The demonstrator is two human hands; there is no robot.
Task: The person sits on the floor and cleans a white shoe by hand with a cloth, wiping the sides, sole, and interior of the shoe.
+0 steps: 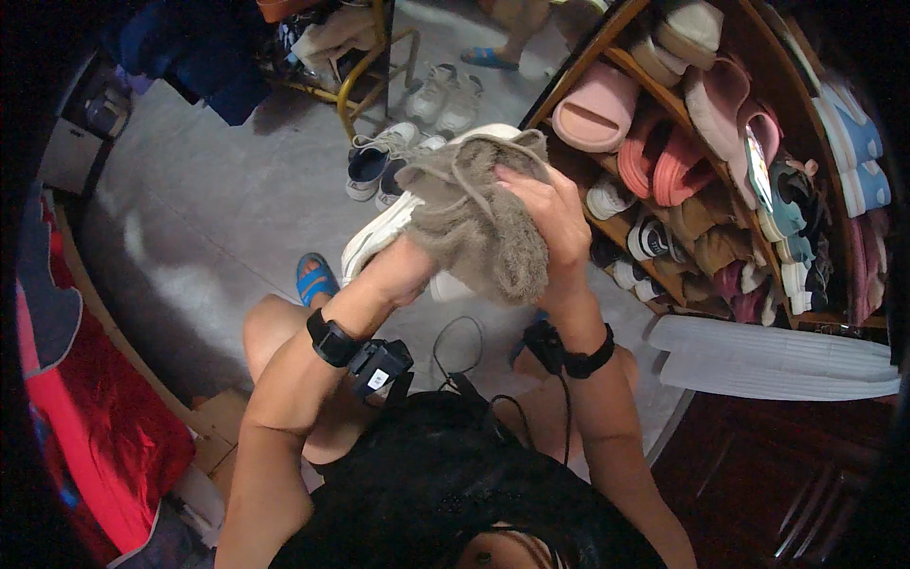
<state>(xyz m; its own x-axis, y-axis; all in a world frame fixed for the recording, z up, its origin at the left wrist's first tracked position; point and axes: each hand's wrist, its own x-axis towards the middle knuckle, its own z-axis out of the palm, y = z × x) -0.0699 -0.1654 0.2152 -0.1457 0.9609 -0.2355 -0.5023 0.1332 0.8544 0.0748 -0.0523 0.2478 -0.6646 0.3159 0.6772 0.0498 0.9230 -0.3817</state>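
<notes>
A white shoe is up in front of me, mostly covered by a grey-brown cloth. My left hand is closed on the shoe, its fingers hidden behind the cloth. Bunched cloth lies in the grip of my right hand, pressed against the shoe's upper side. Part of another white shoe shows below the cloth; what it rests on is not clear. Just beyond my hands, a pair of white sneakers with dark insides stands on the floor.
A wooden shoe rack full of slippers and shoes stands at the right. Behind the sneakers are a yellow metal frame and what looks like a mirror. White pleated material lies at the right, red fabric at the left. A cable hangs between my wrists.
</notes>
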